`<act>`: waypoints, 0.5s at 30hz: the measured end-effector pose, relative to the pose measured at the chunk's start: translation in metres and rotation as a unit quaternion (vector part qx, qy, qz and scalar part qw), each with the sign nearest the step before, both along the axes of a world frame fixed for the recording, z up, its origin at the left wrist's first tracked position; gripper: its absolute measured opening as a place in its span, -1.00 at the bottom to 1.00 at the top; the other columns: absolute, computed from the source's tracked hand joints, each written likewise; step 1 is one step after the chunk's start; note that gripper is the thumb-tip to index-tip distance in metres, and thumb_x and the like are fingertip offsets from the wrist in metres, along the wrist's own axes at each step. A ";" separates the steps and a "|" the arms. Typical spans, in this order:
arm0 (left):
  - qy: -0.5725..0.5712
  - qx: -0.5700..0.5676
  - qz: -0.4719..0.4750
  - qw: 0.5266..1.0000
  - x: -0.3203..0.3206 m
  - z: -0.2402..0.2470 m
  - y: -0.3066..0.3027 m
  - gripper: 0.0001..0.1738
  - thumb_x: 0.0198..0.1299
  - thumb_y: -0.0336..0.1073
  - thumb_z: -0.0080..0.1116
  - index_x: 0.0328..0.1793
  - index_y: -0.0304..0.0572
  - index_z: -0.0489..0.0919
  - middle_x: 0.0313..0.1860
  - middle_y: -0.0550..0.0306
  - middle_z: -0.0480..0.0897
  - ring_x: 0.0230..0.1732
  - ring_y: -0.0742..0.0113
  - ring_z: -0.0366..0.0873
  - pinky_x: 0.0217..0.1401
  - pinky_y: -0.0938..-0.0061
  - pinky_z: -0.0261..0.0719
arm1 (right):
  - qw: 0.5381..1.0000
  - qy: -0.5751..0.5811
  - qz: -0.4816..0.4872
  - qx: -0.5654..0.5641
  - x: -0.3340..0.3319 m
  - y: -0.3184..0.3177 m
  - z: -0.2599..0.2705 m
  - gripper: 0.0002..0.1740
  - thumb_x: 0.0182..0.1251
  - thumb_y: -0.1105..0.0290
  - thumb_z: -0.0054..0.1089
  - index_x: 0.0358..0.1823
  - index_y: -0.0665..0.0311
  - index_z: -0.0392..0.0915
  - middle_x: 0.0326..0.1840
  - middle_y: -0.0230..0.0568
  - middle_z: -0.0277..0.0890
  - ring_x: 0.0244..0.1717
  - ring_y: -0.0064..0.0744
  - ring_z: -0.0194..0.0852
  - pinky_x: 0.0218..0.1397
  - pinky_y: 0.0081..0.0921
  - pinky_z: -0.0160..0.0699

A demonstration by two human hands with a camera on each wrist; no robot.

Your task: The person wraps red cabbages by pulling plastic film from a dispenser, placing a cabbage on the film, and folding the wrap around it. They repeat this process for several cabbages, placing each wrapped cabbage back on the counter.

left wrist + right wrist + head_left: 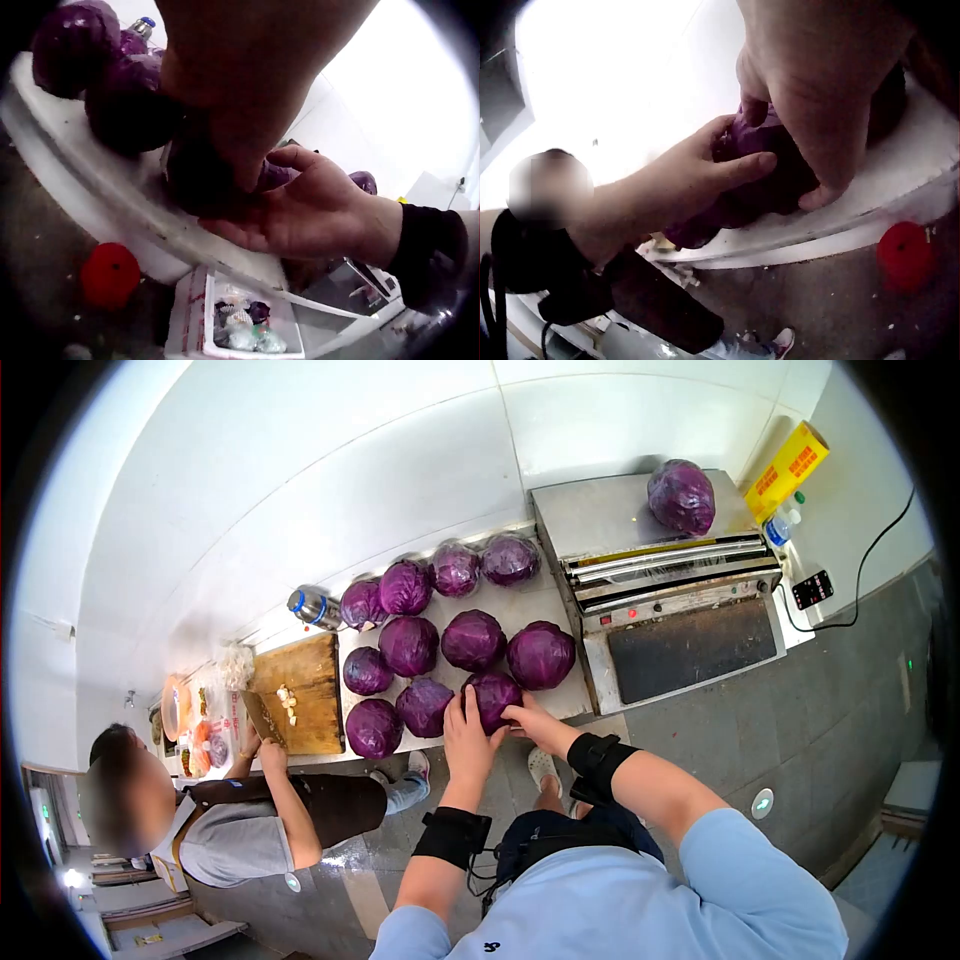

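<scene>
As left hand (pixel 468 748), right hand (pixel 541 727) grip cabbage (pixel 492 696), long axis unclear

Rows of cabbages (pixel 408 646) are being borne by the table (pixel 553 595). At left, a cutting board (pixel 318 682) is being topped with food pieces (pixel 288 702). At right, a machine (pixel 690 650) is being topped, rearward, by a lone cabbage (pixel 681 497).

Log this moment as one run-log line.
left hand: on round purple cabbage | right hand: same cabbage | another cabbage: atop metal wrapping machine
</scene>
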State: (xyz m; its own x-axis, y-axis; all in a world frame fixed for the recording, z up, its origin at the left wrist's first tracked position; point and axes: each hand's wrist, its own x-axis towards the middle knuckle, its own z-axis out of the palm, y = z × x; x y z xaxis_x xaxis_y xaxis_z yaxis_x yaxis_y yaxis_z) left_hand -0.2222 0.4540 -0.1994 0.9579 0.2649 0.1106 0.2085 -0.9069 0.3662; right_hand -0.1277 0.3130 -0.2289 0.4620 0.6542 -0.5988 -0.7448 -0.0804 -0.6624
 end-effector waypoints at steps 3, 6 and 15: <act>-0.007 0.009 0.015 1.000 0.001 -0.002 -0.005 0.23 -0.01 -0.12 0.63 0.73 -0.17 0.10 0.51 -0.35 0.34 0.52 -0.33 0.32 0.55 -0.02 0.36 | 1.000 -0.010 -0.012 -0.015 -0.001 0.001 -0.013 -0.11 0.43 0.16 0.23 0.69 0.02 -0.03 0.42 -0.17 0.37 0.32 -0.26 0.43 0.42 -0.15 0.39; 0.003 -0.022 0.016 1.000 0.001 0.007 -0.008 0.24 0.00 -0.11 0.63 0.74 -0.16 0.09 0.53 -0.37 0.32 0.52 -0.35 0.32 0.55 -0.02 0.36 | 0.999 0.023 0.012 -0.044 -0.003 -0.011 -0.018 -0.11 0.46 0.11 0.27 0.68 0.06 -0.01 0.46 -0.16 0.35 0.34 -0.24 0.43 0.43 -0.12 0.39; -0.002 -0.049 -0.007 0.999 -0.006 0.012 -0.009 0.26 0.01 -0.25 0.62 0.77 -0.12 0.02 0.64 -0.38 0.13 0.59 -0.40 0.19 0.59 -0.03 0.30 | 0.991 0.001 0.114 -0.068 -0.018 -0.038 -0.015 0.23 0.37 0.10 0.42 0.73 0.45 -0.31 0.43 0.09 0.47 0.35 -0.21 0.50 0.32 -0.27 0.54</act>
State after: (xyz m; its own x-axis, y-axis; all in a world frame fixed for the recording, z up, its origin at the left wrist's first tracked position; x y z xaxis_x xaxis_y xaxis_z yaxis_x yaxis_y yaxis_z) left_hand -0.2284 0.4451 -0.1874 0.9613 0.2608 0.0885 0.1941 -0.8695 0.4542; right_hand -0.1453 0.2750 -0.2442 0.3099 0.6541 -0.6900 -0.6985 -0.3357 -0.6320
